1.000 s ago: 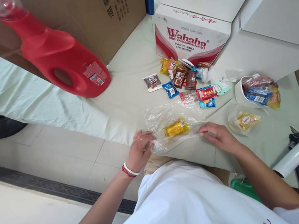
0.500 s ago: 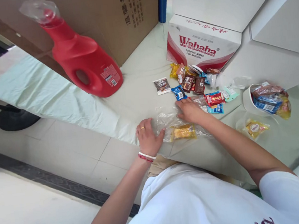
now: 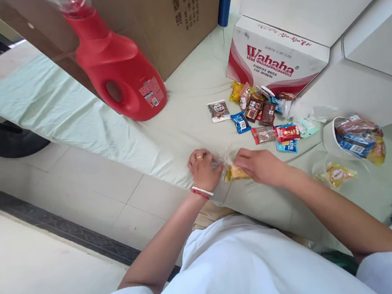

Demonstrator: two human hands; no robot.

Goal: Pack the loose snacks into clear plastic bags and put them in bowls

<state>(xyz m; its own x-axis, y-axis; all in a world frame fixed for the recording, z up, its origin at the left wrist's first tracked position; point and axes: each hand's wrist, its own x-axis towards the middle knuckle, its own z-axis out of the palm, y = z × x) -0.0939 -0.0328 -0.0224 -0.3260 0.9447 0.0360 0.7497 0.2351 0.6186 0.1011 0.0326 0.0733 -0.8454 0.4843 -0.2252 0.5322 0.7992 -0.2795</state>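
At the table's near edge, my left hand (image 3: pixel 204 168) has its fingers curled on a bunched clear plastic bag (image 3: pixel 225 159). My right hand (image 3: pixel 260 164) pinches the other side of this bag with thumb and fingers. Between both hands lies a yellow-wrapped snack (image 3: pixel 235 173), partly covered by my right fingers. Whether the bag wraps fully around it, I cannot tell. Beyond my hands are a blue snack packet (image 3: pixel 241 123), a white-and-brown packet (image 3: pixel 219 111), a red packet (image 3: pixel 287 133) and several brown ones.
A red detergent jug (image 3: pixel 120 70) stands at the left, beside a large cardboard box (image 3: pixel 153 24). The Wahaba-style white-and-red carton (image 3: pixel 274 62) is at the back. On the right are a white cup (image 3: pixel 330 141) full of snacks and a clear lid-like dish holding a yellow packet (image 3: pixel 339 174).
The clear bag, spread flat earlier, is now gathered up between my hands. My right hand has come down and nearer, onto the yellow snack; my left fingers have curled in.
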